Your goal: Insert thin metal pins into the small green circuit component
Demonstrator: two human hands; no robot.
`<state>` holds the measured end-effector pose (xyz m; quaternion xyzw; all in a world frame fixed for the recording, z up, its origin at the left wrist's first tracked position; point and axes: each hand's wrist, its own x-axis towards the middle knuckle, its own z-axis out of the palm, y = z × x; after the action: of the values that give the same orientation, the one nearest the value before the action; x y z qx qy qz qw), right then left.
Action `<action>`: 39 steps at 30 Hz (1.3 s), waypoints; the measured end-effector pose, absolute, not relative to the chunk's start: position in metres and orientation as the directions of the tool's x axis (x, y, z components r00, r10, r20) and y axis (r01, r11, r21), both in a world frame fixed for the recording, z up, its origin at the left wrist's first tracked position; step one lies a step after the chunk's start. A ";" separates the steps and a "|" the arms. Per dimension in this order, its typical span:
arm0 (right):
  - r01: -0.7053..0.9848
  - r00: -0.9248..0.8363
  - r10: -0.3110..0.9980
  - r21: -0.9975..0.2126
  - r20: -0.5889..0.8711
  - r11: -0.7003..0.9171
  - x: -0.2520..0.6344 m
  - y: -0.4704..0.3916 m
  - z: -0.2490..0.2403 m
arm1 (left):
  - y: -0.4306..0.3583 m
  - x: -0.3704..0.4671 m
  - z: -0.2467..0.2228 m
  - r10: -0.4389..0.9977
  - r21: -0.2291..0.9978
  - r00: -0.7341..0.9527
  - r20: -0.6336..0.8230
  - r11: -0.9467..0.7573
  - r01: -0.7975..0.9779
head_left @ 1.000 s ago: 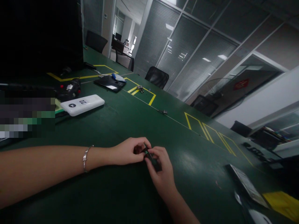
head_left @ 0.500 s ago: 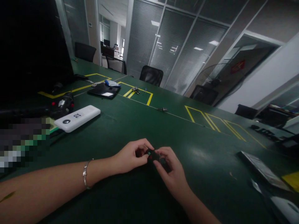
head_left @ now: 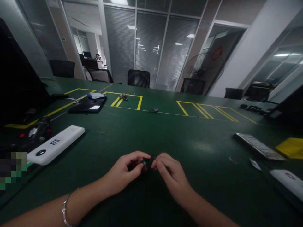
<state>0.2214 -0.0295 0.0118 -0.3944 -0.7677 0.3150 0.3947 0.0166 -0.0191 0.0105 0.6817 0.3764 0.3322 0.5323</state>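
Green tabletop (head_left: 106,132) spreads out before me, marked with yellow tape (head_left: 140,102). On it, the white slab marked 22 (head_left: 55,145) is my landmark. Right of that slab and nearer to me is a small green-and-dark piece (head_left: 144,163), too small and dim for me to tell its long axis or which way it points. It sits at my left fingertips, pinched between thumb and fingers, on the side facing my other hand. My left hand (head_left: 126,170) reaches in, forefinger stretched over the piece. My right hand (head_left: 172,176), farther right of the slab, curls with thumb and forefinger pressed together; I can't tell what they pinch. Beyond the slab lies a flat black case (head_left: 86,105).
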 end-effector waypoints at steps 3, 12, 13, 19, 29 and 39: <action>0.405 -0.363 0.864 -0.775 0.350 0.485 0.222 -0.029 0.011 | -0.019 0.016 0.009 0.877 0.978 0.478 0.044 -0.136 0.158; 0.579 -0.384 0.870 -0.654 0.308 0.487 0.219 -0.029 0.015 | -0.017 0.015 0.006 0.896 0.995 0.444 0.033 -0.072 0.072; 0.594 -0.392 0.866 -0.634 0.310 0.496 0.219 -0.028 0.014 | -0.017 0.015 0.006 0.900 0.996 0.434 0.030 -0.065 0.066; 0.691 -0.403 0.860 -0.511 0.315 0.511 0.217 -0.028 0.007 | -0.018 0.015 0.008 0.902 0.993 0.430 0.037 -0.083 0.090; 0.688 -0.413 0.845 -0.492 0.339 0.534 0.218 -0.029 0.008 | -0.020 0.016 0.010 0.899 0.963 0.432 0.072 -0.175 0.204; 0.653 -0.437 0.832 -0.516 0.341 0.554 0.220 -0.031 0.009 | -0.017 0.015 0.010 0.881 0.992 0.472 0.021 -0.076 0.097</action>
<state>0.2203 -0.0307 0.0090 -0.4457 -0.8331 0.1558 0.2883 0.0146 -0.0170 0.0100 0.6460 0.3785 0.3473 0.5646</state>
